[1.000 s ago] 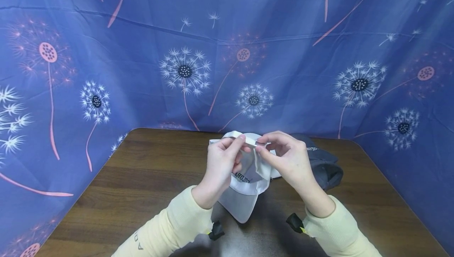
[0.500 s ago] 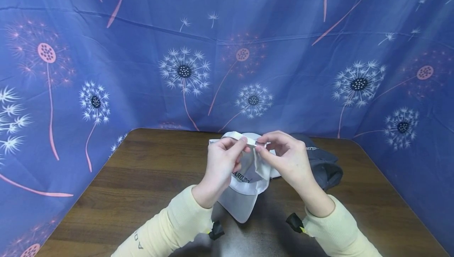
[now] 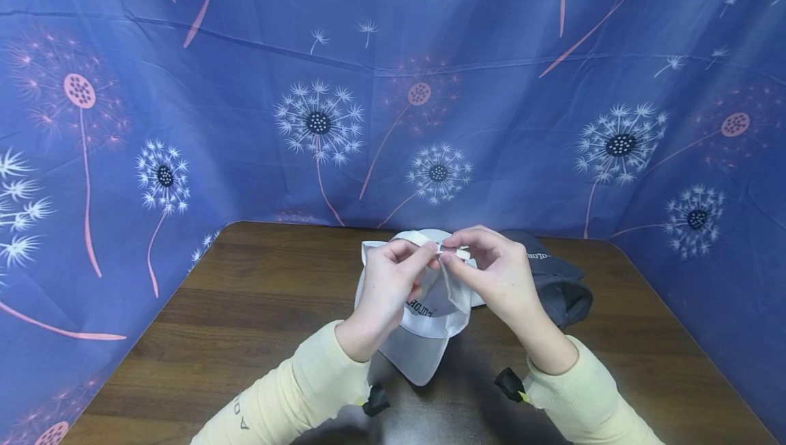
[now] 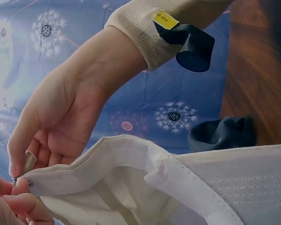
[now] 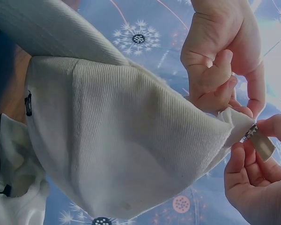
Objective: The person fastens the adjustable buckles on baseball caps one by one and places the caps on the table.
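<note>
A white baseball cap (image 3: 414, 357) is held up over the table, its inside facing me and its brim pointing down toward me. My left hand (image 3: 388, 281) pinches the cap's back strap close to a small metal buckle (image 5: 251, 131). From the other side, the thumb and fingers of my right hand (image 3: 500, 271) pinch the strap at the buckle. A short beige strap end (image 5: 263, 146) sticks out past the metal, between the right fingers. Fingertips partly hide the buckle in the head view.
Behind my right hand lies a dark grey cap (image 3: 561, 291) with lettering. Another white cap (image 5: 23, 183) shows low in the right wrist view. A patterned blue cloth (image 3: 245, 90) hangs around the brown wooden table (image 3: 245, 308).
The left fingers have moved slightly right along the strap toward the buckle. A light strap end now shows beyond the buckle at the right fingers. The white cap has shifted slightly.
</note>
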### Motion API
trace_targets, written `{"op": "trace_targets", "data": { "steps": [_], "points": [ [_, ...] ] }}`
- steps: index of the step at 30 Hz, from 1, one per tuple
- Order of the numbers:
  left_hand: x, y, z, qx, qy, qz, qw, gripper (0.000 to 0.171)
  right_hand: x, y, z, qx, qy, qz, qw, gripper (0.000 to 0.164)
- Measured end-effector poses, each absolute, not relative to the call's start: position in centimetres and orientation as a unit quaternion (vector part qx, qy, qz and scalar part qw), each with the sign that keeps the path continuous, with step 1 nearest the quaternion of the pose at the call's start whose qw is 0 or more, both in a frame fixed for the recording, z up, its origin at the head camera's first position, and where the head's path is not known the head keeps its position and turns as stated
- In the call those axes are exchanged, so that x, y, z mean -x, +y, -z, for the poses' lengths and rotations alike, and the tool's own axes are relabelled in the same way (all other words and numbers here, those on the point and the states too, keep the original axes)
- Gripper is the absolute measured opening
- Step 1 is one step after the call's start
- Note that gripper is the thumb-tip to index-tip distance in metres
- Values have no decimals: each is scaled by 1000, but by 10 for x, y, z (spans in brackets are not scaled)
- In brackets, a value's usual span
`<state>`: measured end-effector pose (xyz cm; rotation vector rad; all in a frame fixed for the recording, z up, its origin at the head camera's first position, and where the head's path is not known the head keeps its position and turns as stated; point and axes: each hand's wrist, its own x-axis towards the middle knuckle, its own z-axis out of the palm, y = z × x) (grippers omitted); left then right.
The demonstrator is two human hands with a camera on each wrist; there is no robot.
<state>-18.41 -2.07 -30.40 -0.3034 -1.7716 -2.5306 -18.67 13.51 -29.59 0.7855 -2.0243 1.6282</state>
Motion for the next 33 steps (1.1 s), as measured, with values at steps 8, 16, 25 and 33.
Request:
{"op": "trace_targets", "data": {
  "steps": [8,16,25,33],
  "points": [
    [183,-23,304,89,-559,825,13,18,186,135,296,-280,-730,-582,221,14],
    [186,-25,304,90,-554,827,25,16,186,135,296,-286,-718,-595,222,14],
    [183,-23,305,107,-560,821,18,16,188,133,298,-293,-718,-594,212,15],
    [181,-25,306,113,-581,806,22,22,187,135,298,-288,-728,-585,214,15]
  ]
}}
